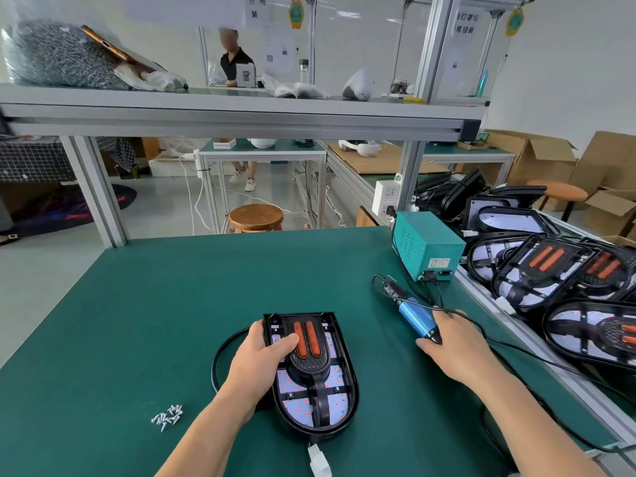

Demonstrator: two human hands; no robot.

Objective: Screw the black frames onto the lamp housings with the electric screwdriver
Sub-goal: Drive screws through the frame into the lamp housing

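Where the glossy black D-shaped housing (353,390) lies on the green table (155,321), the left grip (261,356) clasps its edge, thumb on the ribbed frame (311,368); the right grip (457,342) curls round the blue metallic screwdriver (416,318).

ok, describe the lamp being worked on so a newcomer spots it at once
Start at the green mat covering the bench. Near its front edge lies a black lamp, rounded end toward the person, gripped by the left hand. Unlike the lamps piled to the right, it alone lies on the mat.
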